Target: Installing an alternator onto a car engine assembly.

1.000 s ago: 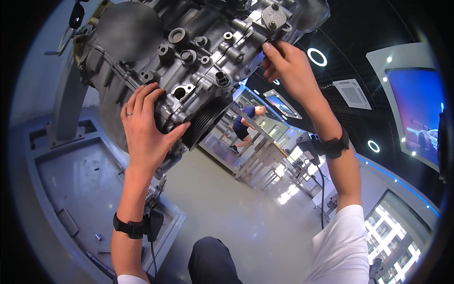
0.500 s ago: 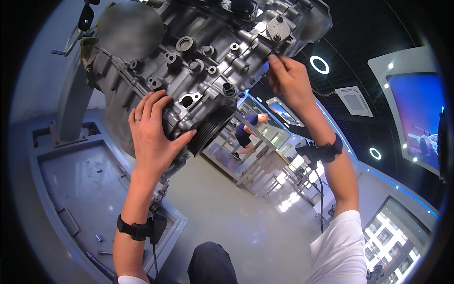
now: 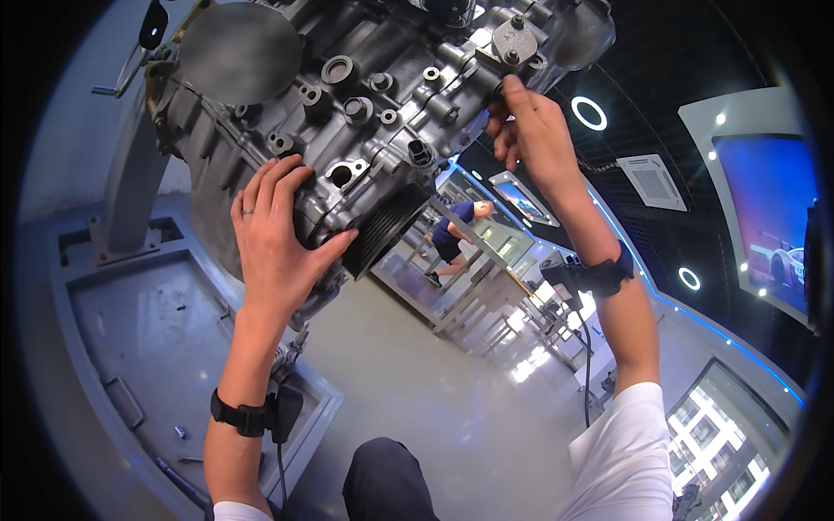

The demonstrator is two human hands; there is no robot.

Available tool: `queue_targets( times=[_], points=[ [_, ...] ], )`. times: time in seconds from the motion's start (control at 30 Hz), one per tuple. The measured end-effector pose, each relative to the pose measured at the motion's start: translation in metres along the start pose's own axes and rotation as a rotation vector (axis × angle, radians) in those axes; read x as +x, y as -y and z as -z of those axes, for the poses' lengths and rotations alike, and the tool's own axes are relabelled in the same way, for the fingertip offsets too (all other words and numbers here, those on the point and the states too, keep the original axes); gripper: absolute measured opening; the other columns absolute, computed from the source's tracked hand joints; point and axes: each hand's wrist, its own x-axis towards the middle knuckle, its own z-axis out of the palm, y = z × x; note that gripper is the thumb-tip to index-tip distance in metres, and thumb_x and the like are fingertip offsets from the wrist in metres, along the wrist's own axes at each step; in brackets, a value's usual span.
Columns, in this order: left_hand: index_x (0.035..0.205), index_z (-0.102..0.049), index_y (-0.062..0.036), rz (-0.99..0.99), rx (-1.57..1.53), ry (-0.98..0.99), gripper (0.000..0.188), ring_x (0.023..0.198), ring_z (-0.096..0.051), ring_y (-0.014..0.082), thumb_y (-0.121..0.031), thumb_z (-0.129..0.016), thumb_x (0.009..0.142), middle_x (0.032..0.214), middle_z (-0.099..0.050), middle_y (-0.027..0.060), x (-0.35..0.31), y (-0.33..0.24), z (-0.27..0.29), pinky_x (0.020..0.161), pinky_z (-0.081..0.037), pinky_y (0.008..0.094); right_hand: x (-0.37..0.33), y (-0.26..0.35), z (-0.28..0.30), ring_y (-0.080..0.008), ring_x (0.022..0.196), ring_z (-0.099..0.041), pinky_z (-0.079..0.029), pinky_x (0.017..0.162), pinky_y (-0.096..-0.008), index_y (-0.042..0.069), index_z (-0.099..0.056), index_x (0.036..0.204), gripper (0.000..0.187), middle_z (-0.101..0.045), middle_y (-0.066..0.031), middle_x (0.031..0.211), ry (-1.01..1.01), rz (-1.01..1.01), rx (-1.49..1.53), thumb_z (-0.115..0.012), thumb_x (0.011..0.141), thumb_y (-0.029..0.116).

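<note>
A grey metal engine (image 3: pixel 382 130) fills the upper middle, with bolts, round bosses and open ports on its face. On its lower side sits a black ribbed pulley (image 3: pixel 382 230). My left hand (image 3: pixel 276 230) lies against the engine casing, fingers spread, the thumb reaching to the pulley's edge; a ring is on one finger. My right hand (image 3: pixel 540 130) is at the engine's right edge, below a small bolted cover plate (image 3: pixel 514 41). Its fingers are bent inward, one fingertip against the casing. Whatever lies between these fingertips is too small or hidden to make out.
A grey stand post (image 3: pixel 139 182) rises at left from a frame with a tray (image 3: pixel 113 321) holding loose metal parts and a handle. Another person (image 3: pixel 456 234) bends beside a workbench (image 3: pixel 486 291) farther off. Straps with black devices (image 3: pixel 599 276) and cables are on my wrists.
My right hand has moved slightly up the engine's edge, and its lower fingers have loosened apart. The left hand keeps its place on the casing.
</note>
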Motion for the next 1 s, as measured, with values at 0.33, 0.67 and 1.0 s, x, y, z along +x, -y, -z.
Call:
queue_targets(
  times=[0.33,0.67,1.0],
  points=[
    [0.118,-0.054,-0.0042,0.016,-0.006,0.020,0.070,0.125,-0.044,0.0319,-0.026,-0.083,0.057,0.129,-0.053,0.0102,0.001,-0.002,0.004,0.106,-0.029,0.0430,-0.004,0.001,-0.005,-0.0122,0.043,-0.053,-0.038,0.039,-0.0249,-0.001,-0.054,0.077,0.043,-0.056,-0.0062,0.060,-0.129,0.236,-0.325,-0.049,0.098,0.036],
    [0.118,-0.054,-0.0043,0.012,-0.008,0.012,0.071,0.125,-0.044,0.0315,-0.024,-0.083,0.056,0.129,-0.053,0.0100,0.002,0.000,0.001,0.105,-0.029,0.0428,-0.002,0.001,-0.007,-0.0117,0.044,-0.052,-0.036,0.040,-0.0250,0.000,-0.054,0.080,0.043,-0.054,-0.0051,0.061,-0.092,0.129,-0.204,-0.044,0.099,0.038],
    [0.116,-0.054,-0.0055,0.020,-0.004,0.004,0.070,0.123,-0.046,0.0287,-0.027,-0.083,0.056,0.126,-0.055,0.0088,0.000,-0.006,0.008,0.102,-0.030,0.0431,-0.004,0.002,-0.005,-0.0121,0.042,-0.051,-0.037,0.041,-0.0232,0.003,-0.055,0.079,0.035,-0.055,-0.0025,0.057,-0.108,0.329,-0.400,-0.052,0.096,0.033]
  ],
)
